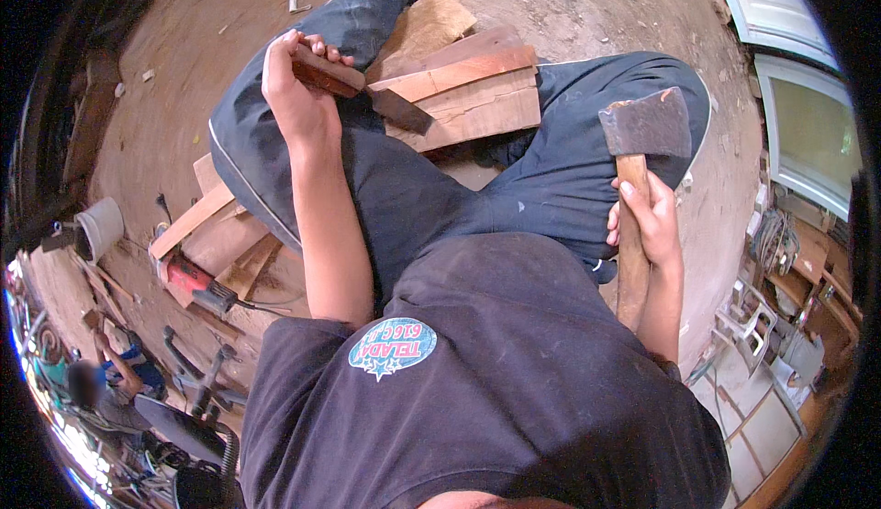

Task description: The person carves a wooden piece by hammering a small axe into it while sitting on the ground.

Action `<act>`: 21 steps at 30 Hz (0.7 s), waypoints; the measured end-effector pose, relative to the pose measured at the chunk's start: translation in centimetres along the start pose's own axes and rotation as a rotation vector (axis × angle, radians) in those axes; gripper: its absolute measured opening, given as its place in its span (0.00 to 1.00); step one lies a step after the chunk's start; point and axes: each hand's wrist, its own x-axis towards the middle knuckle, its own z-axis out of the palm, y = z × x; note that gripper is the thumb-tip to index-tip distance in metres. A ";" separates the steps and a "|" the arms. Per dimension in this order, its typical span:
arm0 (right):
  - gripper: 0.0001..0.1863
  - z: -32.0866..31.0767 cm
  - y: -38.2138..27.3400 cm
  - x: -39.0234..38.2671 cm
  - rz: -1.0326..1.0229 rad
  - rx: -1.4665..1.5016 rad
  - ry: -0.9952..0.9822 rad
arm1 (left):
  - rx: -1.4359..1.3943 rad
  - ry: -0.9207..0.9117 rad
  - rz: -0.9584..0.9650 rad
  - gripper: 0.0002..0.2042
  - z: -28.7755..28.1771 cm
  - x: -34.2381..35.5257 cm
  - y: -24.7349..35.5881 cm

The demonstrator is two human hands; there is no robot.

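Note:
My left hand (307,82) is closed around the brown wooden handle of a short, flat, dark-bladed tool (402,111). Its blade points right and down, over the left edge of a stack of wooden pieces (463,110) between my bent legs; whether it touches the wood I cannot tell. A reddish strip lies along the upper part of a paler block there. My right hand (647,220) grips the wooden handle of a hatchet (647,126) partway along. The hatchet's dark metal head is uppermost, over my right knee, apart from the wood.
Beside my left thigh lie boards (197,220) and a red-and-black power tool (193,279) with a cord. A white bucket (99,223) stands farther left. Another person (119,371) is at the lower left. Framed panels (812,133) and a white plastic chair (752,325) stand at right.

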 end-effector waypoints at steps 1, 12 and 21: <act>0.16 0.0 -0.1 -0.1 0.004 0.002 0.011 | -0.002 -0.008 -0.009 0.08 0.1 0.1 -0.1; 0.15 0.3 -0.4 -1.0 0.081 -0.018 0.051 | 0.159 0.006 0.084 0.08 1.7 0.9 -0.9; 0.15 -0.4 1.1 -1.0 0.032 -0.011 0.000 | -0.045 -0.106 0.110 0.06 1.3 -0.6 -0.9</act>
